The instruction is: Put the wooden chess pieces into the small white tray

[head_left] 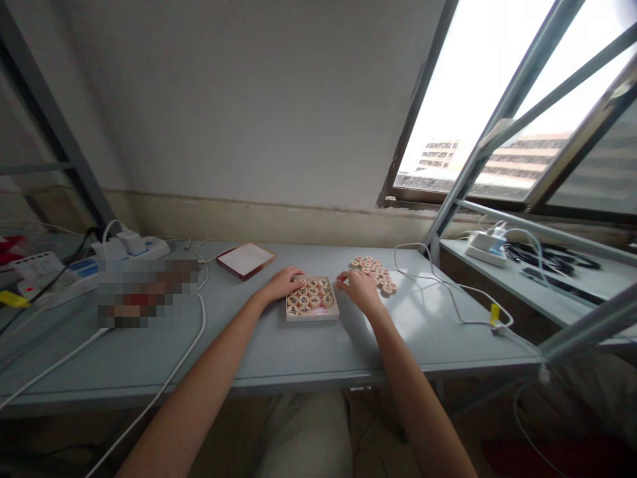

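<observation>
A shallow white box (312, 318) sits on the grey-blue desk in front of me, holding rows of round Chinese chess pieces (303, 300) with black characters. At its near right, a pinkish patch shows between the pieces. My left hand (283, 285) grips the far left corner of the box, thumb over the rim by the pieces. Just off the right side of the box is my right hand (359, 288), its fingers bent and slightly apart, with no piece visible in them. Beyond that hand lies a loose heap of more chess pieces (374, 271).
A box lid (246, 259) with dark red sides lies behind and left. Power strips (144, 249) and white cables cover the left side; a blurred object lies there. Another cable (452, 292) loops on the right, near a metal frame post (435, 229). A wall stands behind the desk.
</observation>
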### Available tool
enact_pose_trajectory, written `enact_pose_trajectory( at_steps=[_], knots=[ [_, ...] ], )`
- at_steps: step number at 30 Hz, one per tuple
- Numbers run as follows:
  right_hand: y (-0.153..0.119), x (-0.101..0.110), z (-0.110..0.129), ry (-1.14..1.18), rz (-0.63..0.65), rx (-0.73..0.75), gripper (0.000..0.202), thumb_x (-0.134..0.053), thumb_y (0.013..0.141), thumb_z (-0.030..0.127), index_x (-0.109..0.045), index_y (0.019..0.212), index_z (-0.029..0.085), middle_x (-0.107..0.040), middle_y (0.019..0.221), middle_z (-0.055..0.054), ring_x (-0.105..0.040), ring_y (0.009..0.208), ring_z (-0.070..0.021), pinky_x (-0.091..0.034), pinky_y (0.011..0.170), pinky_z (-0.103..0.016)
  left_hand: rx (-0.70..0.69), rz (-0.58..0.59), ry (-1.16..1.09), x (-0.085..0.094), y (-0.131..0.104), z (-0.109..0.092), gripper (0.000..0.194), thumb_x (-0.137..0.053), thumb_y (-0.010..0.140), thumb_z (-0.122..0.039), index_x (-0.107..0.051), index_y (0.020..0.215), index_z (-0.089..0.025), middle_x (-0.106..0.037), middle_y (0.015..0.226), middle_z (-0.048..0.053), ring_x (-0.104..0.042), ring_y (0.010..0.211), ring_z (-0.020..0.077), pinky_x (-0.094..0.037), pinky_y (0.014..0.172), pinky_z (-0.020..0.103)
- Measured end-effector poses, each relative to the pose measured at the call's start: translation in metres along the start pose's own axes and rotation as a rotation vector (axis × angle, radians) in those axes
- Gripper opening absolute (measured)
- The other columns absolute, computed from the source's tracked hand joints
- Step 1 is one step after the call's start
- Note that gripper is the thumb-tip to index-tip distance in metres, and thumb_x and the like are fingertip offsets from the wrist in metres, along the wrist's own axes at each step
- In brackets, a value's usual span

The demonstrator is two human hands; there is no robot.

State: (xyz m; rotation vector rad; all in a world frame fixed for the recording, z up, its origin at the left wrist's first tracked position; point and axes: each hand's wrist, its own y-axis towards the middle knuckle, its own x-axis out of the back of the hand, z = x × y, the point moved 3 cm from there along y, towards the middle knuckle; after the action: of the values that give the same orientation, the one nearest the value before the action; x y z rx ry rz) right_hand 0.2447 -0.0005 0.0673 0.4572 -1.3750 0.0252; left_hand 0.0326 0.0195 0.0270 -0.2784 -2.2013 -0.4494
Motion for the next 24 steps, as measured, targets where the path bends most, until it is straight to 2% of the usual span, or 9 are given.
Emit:
enact_pose_trajectory(
  at_steps=[6, 9, 12, 14, 17, 19, 21, 24],
  knots=[
    [0.000, -0.005, -0.006, 0.018, 0.042, 0.016, 0.019, -0.060, 0.073, 0.030, -0.066, 0.088, 0.021, -0.065, 0.089, -0.007, -0.058, 0.085, -0.0221, -0.037, 0.070, -0.029, 0.013, 0.001, -0.012, 0.002, -0.001, -0.003, 0.035, -0.050, 0.075, -0.033, -0.060, 0.101, -0.012, -0.059, 0.104, 0.010, -0.053, 0.095, 0.0202, -0.041, 0.084, 0.030],
    [0.001, -0.004, -0.007, 0.036, 0.009, 0.005, 0.017, -0.061, 0.071, 0.029, -0.066, 0.086, 0.022, -0.064, 0.087, -0.006, -0.057, 0.085, -0.0220, -0.037, 0.070, -0.029, 0.011, -0.002, -0.008, 0.002, -0.002, -0.004, 0.034, -0.050, 0.074, -0.032, -0.060, 0.100, -0.013, -0.059, 0.104, 0.010, -0.053, 0.095, 0.0199, -0.040, 0.084, 0.029],
    [0.001, 0.004, -0.002, 0.185, -0.030, 0.076, 0.020, -0.060, 0.072, 0.035, -0.064, 0.089, 0.024, -0.062, 0.087, -0.004, -0.055, 0.084, -0.0192, -0.037, 0.071, -0.028, 0.013, -0.001, -0.002, 0.001, -0.001, -0.002, 0.034, -0.050, 0.074, -0.033, -0.060, 0.100, -0.014, -0.059, 0.104, 0.009, -0.053, 0.094, 0.0195, -0.041, 0.084, 0.029],
    [-0.001, 0.007, 0.006, 0.333, 0.035, 0.181, 0.023, -0.061, 0.071, 0.037, -0.064, 0.090, 0.024, -0.060, 0.088, -0.003, -0.054, 0.081, -0.0166, -0.039, 0.070, -0.027, 0.014, -0.001, 0.000, 0.001, 0.000, 0.000, 0.035, -0.050, 0.074, -0.034, -0.060, 0.101, -0.013, -0.059, 0.104, 0.010, -0.053, 0.094, 0.0196, -0.041, 0.084, 0.029],
    [-0.005, 0.008, 0.021, 0.505, 0.249, 0.378, 0.024, -0.065, 0.068, 0.031, -0.065, 0.090, 0.022, -0.059, 0.088, -0.003, -0.053, 0.080, -0.0146, -0.040, 0.072, -0.025, 0.004, -0.008, -0.004, 0.000, 0.000, 0.000, 0.036, -0.050, 0.074, -0.033, -0.060, 0.101, -0.012, -0.060, 0.103, 0.010, -0.054, 0.093, 0.0198, -0.041, 0.083, 0.029],
    [-0.008, 0.007, 0.028, 0.566, 0.357, 0.459, 0.025, -0.065, 0.067, 0.027, -0.065, 0.091, 0.022, -0.060, 0.088, -0.002, -0.053, 0.081, -0.0141, -0.040, 0.073, -0.025, 0.003, -0.012, -0.007, 0.001, 0.000, -0.001, 0.035, -0.051, 0.073, -0.033, -0.061, 0.100, -0.013, -0.060, 0.102, 0.010, -0.054, 0.093, 0.0198, -0.041, 0.083, 0.029],
    [-0.010, 0.007, 0.032, 0.591, 0.398, 0.473, 0.026, -0.066, 0.066, 0.024, -0.064, 0.092, 0.022, -0.061, 0.088, -0.001, -0.053, 0.081, -0.0134, -0.040, 0.072, -0.024, 0.006, -0.011, -0.010, 0.001, 0.000, -0.002, 0.034, -0.051, 0.073, -0.032, -0.061, 0.099, -0.013, -0.060, 0.103, 0.009, -0.053, 0.094, 0.0197, -0.040, 0.084, 0.029],
    [-0.009, 0.006, 0.032, 0.585, 0.379, 0.444, 0.022, -0.066, 0.066, 0.024, -0.064, 0.087, 0.021, -0.062, 0.084, 0.000, -0.052, 0.076, -0.0120, -0.039, 0.067, -0.022, 0.009, -0.003, -0.011, 0.001, 0.001, -0.002, 0.034, -0.050, 0.074, -0.033, -0.061, 0.100, -0.014, -0.060, 0.103, 0.009, -0.053, 0.094, 0.0197, -0.041, 0.084, 0.029]
  ],
)
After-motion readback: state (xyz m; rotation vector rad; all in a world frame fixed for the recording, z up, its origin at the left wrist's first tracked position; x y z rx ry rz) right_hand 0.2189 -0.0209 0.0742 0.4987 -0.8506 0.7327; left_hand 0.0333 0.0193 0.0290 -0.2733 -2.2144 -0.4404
